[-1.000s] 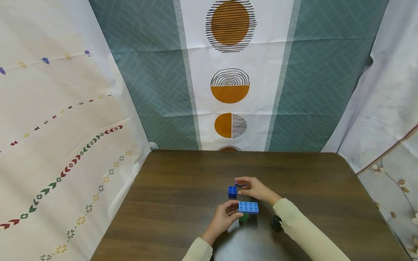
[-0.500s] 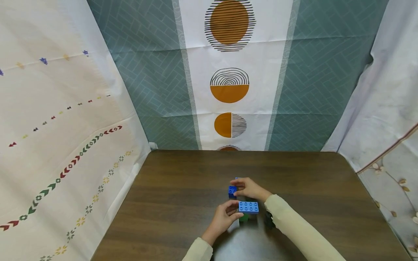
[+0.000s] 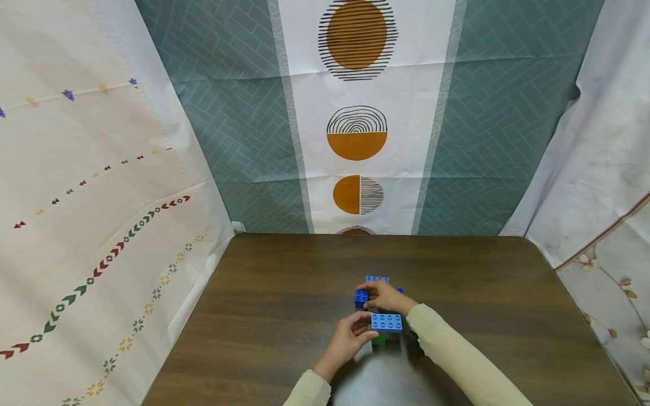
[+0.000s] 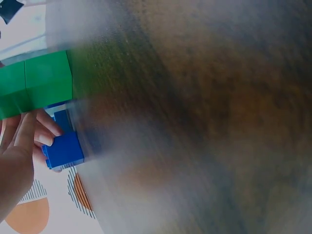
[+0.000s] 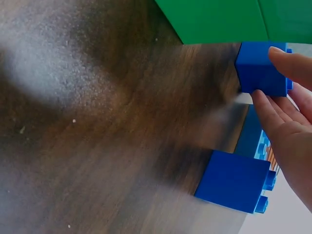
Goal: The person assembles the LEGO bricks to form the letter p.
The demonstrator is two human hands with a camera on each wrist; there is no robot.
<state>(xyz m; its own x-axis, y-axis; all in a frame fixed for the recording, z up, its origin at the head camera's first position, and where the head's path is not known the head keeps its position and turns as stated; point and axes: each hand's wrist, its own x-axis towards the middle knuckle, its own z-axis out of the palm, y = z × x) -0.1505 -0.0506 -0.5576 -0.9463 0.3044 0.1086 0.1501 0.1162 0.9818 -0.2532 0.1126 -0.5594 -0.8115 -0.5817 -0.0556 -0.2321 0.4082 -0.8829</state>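
In the head view my left hand [image 3: 347, 341] holds the left end of a small stack of toy building bricks, thumb in front and fingers behind. A light blue studded brick [image 3: 386, 322] tops it, with green bricks [image 3: 379, 339] below. The green sides [image 4: 48, 80] fill the upper left of the left wrist view. Just behind the stack, my right hand [image 3: 388, 297] pinches a dark blue four-stud brick [image 3: 361, 297] between thumb and fingers. That brick [image 5: 263, 70] shows close beside the green one [image 5: 219, 19] in the right wrist view.
Beyond the right hand stands another light blue brick [image 3: 377, 279], partly hidden, with a second dark blue brick [image 5: 234, 180] by it. All this is on a brown wooden table [image 3: 274, 316]. A patterned cloth [image 3: 244, 141] hangs behind its far edge, with light cloths at both sides.
My right hand has moved left and slightly nearer, from the far light blue brick to the dark blue brick, which it now pinches. The far bricks have come into view. My left hand stays put.
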